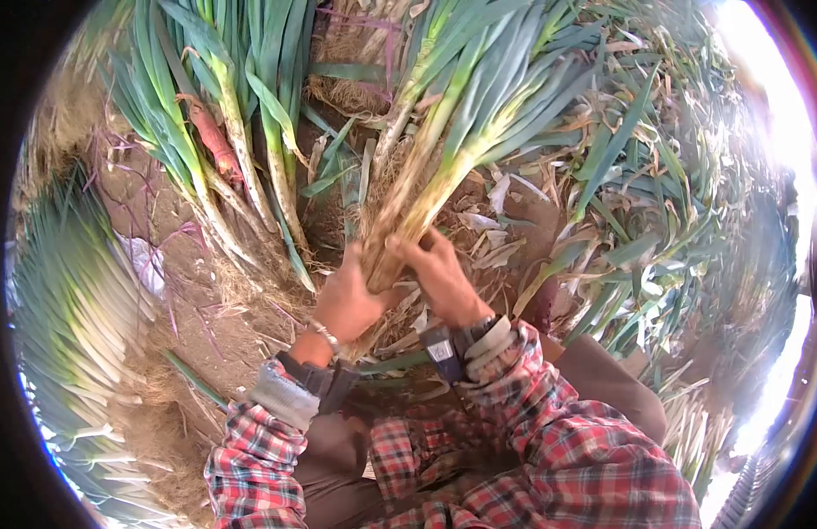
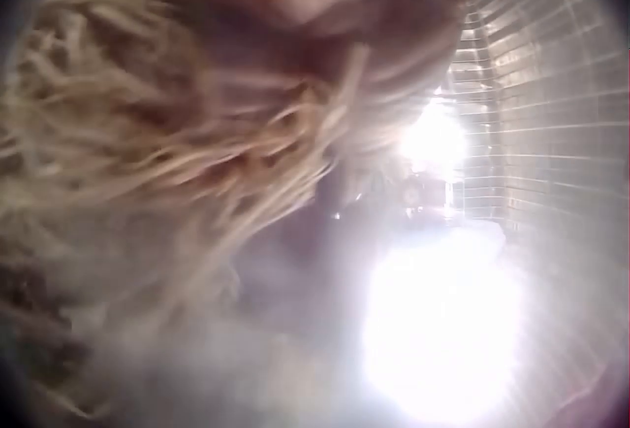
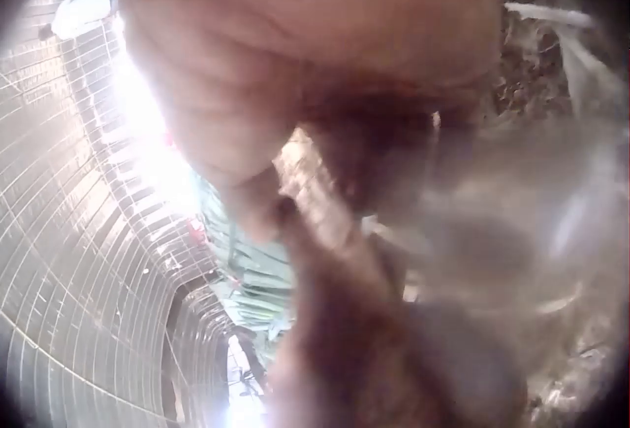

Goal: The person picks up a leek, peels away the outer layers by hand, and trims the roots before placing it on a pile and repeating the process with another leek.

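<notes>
At the centre of the head view, the left hand [image 1: 348, 298] grips a few leeks [image 1: 447, 182] near their lower ends; the right hand [image 1: 445, 278] pinches them just beside it. Their green leaves [image 1: 505, 93] fan toward the upper right. The leeks look light and fairly stiff below, but the leaves probably crease easily; dry outer skin could slip, so the firm pale part seems the best hold.

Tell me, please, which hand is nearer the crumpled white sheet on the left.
Left: the left hand grips long green-topped leeks, right of the sheet; the right hand, on the same leeks, is farther right.
</notes>
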{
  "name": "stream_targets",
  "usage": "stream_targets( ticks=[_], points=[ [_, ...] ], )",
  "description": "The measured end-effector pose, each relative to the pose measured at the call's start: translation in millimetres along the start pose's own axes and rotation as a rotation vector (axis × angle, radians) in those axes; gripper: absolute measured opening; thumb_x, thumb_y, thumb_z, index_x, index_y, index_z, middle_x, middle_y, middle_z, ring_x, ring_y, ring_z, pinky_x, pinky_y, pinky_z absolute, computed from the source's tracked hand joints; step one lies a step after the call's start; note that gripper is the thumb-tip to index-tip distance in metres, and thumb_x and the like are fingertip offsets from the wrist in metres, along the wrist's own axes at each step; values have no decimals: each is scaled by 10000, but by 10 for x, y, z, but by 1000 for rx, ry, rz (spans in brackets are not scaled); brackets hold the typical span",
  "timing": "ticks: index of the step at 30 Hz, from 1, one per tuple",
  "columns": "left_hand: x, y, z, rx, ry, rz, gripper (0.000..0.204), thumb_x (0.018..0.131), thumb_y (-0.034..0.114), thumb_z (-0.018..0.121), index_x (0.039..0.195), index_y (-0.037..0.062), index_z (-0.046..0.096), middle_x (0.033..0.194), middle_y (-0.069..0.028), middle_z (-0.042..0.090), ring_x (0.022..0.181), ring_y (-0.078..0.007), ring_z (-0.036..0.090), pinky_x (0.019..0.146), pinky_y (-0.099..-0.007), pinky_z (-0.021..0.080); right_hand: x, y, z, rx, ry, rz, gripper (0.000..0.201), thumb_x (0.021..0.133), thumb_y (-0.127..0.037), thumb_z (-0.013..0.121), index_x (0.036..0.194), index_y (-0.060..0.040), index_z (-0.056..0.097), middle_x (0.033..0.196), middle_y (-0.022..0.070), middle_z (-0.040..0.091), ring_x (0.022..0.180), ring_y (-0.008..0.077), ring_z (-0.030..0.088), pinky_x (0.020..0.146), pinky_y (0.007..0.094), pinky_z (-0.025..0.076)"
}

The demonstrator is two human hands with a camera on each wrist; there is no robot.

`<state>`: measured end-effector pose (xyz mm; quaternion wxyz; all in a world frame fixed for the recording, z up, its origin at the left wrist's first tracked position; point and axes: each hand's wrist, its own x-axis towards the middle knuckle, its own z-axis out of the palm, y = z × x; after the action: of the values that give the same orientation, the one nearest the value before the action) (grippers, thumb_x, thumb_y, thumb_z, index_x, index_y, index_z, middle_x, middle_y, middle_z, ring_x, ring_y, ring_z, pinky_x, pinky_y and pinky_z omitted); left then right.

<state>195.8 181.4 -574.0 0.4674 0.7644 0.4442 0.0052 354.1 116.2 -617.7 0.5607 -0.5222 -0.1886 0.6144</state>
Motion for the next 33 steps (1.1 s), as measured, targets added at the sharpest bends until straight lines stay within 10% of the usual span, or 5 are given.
stream_targets(
  ticks=[4,14,23,25,33],
  points=[
    [-591,-388,169,-364,-101,-137,687,871,477,652,1347,25,452,1203,-211,574,1059,-363,579,930,-404,463,-165,52,-34,657,183,33,446,933,-269,624,1257,7,488,1124,91,588,1001,187,577,900,332,460],
    [-1126,-1525,208,-82,205,-414,551,912,435,573,1124,-74,567,1045,-268,653,986,-412,631,866,-461,474,-1280,-829,340,12,94,-368,466,931,-125,630,1335,-11,430,1183,58,564,1052,140,536,919,295,455],
    [-1751,573,221,-149,106,729,769,694,64,764,1380,71,417,1280,-156,566,1192,-318,546,1038,-382,418,-2352,-1414,785,-95,-114,-565,397,963,-112,576,1316,12,443,1100,31,562,959,115,535,830,265,463],
    [-1833,636,267,-92,-466,511,725,771,216,769,1401,86,433,1352,-149,532,1200,-322,540,1038,-416,407,-2522,-1511,839,-42,-177,-531,419,962,-118,585,1333,12,442,1064,10,564,921,90,536,811,262,472],
    [-2292,417,746,351,-257,12,490,906,372,485,1302,85,514,1243,-200,596,1162,-406,540,962,-448,453,-3062,-1880,1140,-211,-344,-733,381,951,-136,592,1275,8,454,1019,23,573,868,99,566,758,260,484]
  ],
)
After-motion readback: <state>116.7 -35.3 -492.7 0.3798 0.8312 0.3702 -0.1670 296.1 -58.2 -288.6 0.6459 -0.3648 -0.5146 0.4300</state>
